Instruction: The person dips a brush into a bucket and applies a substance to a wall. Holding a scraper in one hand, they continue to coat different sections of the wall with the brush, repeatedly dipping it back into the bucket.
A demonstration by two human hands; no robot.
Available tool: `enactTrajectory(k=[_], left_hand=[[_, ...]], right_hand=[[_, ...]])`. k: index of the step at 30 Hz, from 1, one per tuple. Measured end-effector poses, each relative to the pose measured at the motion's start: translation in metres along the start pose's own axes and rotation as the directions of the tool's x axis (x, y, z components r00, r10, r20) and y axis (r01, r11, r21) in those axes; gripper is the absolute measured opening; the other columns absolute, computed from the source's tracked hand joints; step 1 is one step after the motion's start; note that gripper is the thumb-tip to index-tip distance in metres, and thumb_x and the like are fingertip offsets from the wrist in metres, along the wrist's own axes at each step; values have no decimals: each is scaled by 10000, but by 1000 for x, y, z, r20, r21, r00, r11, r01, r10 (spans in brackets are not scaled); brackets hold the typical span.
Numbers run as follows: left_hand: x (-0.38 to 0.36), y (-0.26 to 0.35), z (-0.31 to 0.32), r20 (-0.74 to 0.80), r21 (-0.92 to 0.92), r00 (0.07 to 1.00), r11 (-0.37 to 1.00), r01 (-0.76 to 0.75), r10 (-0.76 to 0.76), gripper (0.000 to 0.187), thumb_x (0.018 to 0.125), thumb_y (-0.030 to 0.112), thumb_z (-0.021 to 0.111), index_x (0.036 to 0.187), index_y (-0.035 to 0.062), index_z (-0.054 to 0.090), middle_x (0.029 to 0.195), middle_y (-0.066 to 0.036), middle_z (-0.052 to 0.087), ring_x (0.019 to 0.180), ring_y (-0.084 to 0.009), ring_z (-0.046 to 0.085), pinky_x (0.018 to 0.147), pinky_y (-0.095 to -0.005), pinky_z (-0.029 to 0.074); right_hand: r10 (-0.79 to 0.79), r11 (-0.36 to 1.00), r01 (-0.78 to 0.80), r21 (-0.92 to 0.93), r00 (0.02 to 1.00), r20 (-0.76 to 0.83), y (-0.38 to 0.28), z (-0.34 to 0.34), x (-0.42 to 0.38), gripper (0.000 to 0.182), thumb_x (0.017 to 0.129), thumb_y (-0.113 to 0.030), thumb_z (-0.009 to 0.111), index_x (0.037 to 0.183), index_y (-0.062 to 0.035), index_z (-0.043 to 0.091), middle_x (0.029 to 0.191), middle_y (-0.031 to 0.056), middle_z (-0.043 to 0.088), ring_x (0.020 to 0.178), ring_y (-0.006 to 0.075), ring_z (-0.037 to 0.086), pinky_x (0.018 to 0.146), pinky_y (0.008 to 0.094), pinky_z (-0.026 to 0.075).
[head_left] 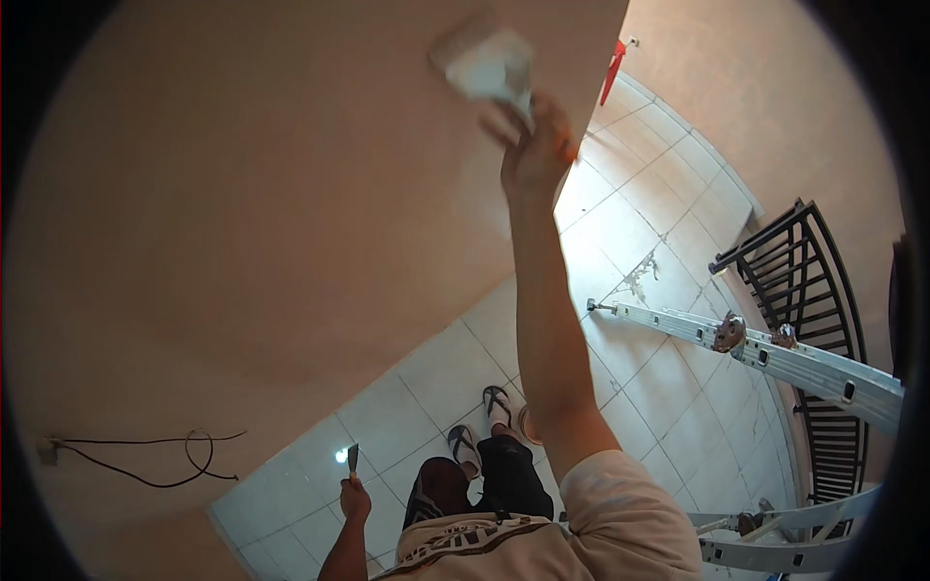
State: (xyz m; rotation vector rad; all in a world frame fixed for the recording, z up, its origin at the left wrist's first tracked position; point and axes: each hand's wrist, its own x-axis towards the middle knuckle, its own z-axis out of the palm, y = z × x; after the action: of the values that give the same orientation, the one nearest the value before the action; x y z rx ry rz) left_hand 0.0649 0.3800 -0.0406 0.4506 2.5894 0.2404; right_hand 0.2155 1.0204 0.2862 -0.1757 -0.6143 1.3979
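My right hand (538, 150) is raised high at the upper middle, closed round the handle of a wide scraper (484, 63). The scraper is blurred, with a pale, whitish blade part held against or close to the pinkish-brown wall (291, 194). Low at the left, my left hand (356, 499) is wrapped round the handle of a narrow putty knife (353, 459), whose dark blade points upward, away from the wall.
An aluminium ladder (814, 373) stretches across the right side, over the tiled floor (678, 436). Behind it stands a black metal railing (809, 281). Black wires (145, 470) stick out of the wall at lower left. Something red (612, 73) hangs at the upper right.
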Motion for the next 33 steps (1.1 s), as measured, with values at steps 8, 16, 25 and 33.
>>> enactTrajectory(k=[8,16,25,33], left_hand=[[-37,24,-19,15,27,1000,1000,13,-14,288,974,268,464,1074,-2,478,962,-249,638,901,-440,622,756,-529,482],[-25,9,-28,36,84,999,996,24,-27,302,975,276,465,1083,-6,475,960,-244,643,904,-434,626,775,-523,486],[2,40,-38,-12,-2,997,997,-82,82,293,974,271,471,1064,-8,479,927,-246,642,877,-443,625,734,-522,481],[3,44,-35,-27,11,997,998,-68,68,305,968,283,477,1052,-10,491,925,-250,642,873,-443,627,740,-520,488]], right_hand=[[258,825,-495,-271,758,-599,104,-202,-130,270,917,-182,594,1116,-9,539,1091,142,585,907,309,659,680,418,619],[1,987,-27,-156,986,-165,-22,5,-22,206,924,-189,582,1050,-30,549,1098,131,593,889,305,664,666,427,619],[174,952,-261,-160,892,-417,56,-128,-82,297,914,-209,594,1130,-25,510,1070,146,586,966,334,635,717,453,606],[180,916,-323,-239,862,-474,58,-85,-78,215,923,-155,546,1079,-8,539,1039,131,591,869,293,660,686,429,621]])
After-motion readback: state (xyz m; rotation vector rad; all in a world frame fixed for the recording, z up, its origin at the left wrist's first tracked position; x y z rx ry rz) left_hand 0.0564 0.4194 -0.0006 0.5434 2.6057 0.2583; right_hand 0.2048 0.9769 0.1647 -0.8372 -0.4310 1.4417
